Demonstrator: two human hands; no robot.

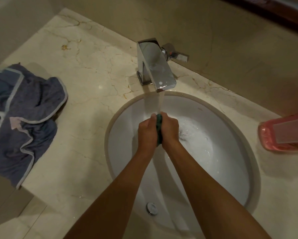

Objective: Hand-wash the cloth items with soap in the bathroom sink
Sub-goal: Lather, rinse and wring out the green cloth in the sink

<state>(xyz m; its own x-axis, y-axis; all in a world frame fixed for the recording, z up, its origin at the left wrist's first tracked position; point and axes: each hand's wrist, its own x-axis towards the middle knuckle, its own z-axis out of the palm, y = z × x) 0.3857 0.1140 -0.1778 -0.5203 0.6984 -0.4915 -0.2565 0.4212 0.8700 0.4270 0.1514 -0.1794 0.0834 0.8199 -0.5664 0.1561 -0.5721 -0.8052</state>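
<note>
I have my left hand (147, 130) and right hand (169, 127) both clenched around a small green cloth (159, 125), directly below the tap (156, 66), under its running stream. I judge this the rinsing step; next comes wringing, then the grey cloth (24, 118) left of the tap.

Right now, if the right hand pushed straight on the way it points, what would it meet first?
Probably the water stream, just beyond the right hand gripping the green cloth; past that, the sink's back wall. Depth is unclear.
</note>
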